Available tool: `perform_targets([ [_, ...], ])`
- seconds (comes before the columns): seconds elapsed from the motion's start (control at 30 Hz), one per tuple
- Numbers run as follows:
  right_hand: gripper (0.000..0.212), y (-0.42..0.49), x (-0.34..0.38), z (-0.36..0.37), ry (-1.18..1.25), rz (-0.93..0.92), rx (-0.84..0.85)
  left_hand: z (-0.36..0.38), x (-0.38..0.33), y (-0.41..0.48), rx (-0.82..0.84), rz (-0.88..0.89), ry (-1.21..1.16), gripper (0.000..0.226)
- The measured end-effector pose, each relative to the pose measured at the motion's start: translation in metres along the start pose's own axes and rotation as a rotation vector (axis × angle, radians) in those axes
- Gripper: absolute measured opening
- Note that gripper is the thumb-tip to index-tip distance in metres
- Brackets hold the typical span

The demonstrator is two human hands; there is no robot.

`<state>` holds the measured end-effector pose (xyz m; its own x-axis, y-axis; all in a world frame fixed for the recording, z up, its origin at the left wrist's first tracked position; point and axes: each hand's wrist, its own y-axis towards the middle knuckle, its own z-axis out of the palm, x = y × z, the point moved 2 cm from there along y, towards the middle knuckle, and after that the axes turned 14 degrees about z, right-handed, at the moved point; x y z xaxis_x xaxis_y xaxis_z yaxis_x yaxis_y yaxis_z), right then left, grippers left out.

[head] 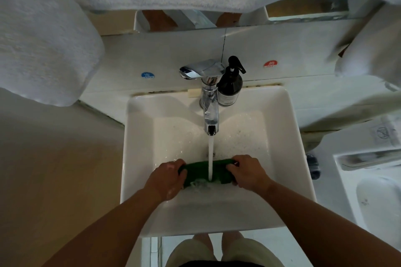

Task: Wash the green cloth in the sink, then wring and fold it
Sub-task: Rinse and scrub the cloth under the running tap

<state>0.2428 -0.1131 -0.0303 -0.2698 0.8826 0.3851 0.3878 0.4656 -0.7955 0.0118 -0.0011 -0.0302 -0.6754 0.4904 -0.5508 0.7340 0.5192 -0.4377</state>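
The green cloth (200, 172) is stretched sideways low in the white sink (141, 141), bunched into a thick band. My left hand (168, 176) grips its left end and my right hand (247, 172) grips its right end, fingers curled round the fabric. Water runs from the chrome tap (209, 104) in a straight stream onto the middle of the cloth and foams at its near edge. Suds and droplets cover the basin floor behind the cloth.
A dark pump bottle (230, 86) stands right of the tap on the sink's back ledge. White towels (47, 34) hang at the upper left and across the top. Cold (148, 75) and hot (270, 64) stickers mark the wall. A toilet (377, 199) sits at the right.
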Motion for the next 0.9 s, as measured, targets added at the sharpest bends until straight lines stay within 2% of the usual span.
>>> perform_targets([
  [0.1, 0.044, -0.007, -0.008, -0.003, -0.478, -0.136, -0.277, 0.004, -0.005, -0.001, -0.067, -0.018, 0.166, 0.045],
  [0.13, 0.053, -0.01, -0.01, -0.001, -0.56, -0.22, -0.277, 0.01, -0.006, -0.002, -0.049, 0.036, 0.217, 0.057],
  [0.2, 0.069, -0.017, -0.014, 0.01, -0.663, -0.409, -0.15, 0.026, -0.008, -0.005, 0.033, 0.219, 0.318, 0.075],
  [0.23, 0.071, -0.018, -0.017, 0.019, -0.736, -0.476, -0.099, 0.036, -0.006, -0.005, 0.083, 0.286, 0.364, 0.08],
  [0.3, 0.067, -0.013, -0.023, 0.033, -0.842, -0.532, -0.107, 0.051, -0.004, -0.003, 0.126, 0.325, 0.426, 0.082],
  [0.37, 0.06, -0.002, -0.026, 0.038, -0.792, -0.522, -0.145, 0.057, -0.002, 0.001, 0.068, 0.353, 0.447, 0.074],
  [0.43, 0.053, 0.004, -0.022, 0.032, -0.533, -0.441, -0.087, 0.051, -0.007, 0.004, 0.005, 0.35, 0.319, 0.063],
  [0.53, 0.038, 0.007, -0.014, 0.012, -0.075, -0.244, 0.016, 0.028, -0.011, 0.008, -0.016, 0.09, -0.134, 0.05],
  [0.6, 0.025, 0.003, -0.011, 0.0, 0.046, -0.117, -0.001, 0.018, -0.009, 0.007, -0.025, -0.004, -0.192, 0.033],
  [0.67, 0.036, -0.004, -0.011, -0.007, -0.138, -0.103, -0.141, 0.011, -0.007, 0.002, -0.037, -0.024, -0.029, 0.035],
  [0.73, 0.057, -0.012, -0.014, -0.003, -0.438, -0.241, -0.252, 0.013, -0.006, -0.003, -0.048, 0.024, 0.141, 0.058],
  [0.83, 0.08, -0.021, -0.017, 0.019, -0.659, -0.461, -0.123, 0.031, -0.01, -0.005, 0.09, 0.17, 0.319, 0.081],
  [0.9, 0.075, -0.018, -0.017, 0.032, -0.751, -0.492, -0.115, 0.041, -0.011, -0.003, 0.134, 0.193, 0.413, 0.077],
])
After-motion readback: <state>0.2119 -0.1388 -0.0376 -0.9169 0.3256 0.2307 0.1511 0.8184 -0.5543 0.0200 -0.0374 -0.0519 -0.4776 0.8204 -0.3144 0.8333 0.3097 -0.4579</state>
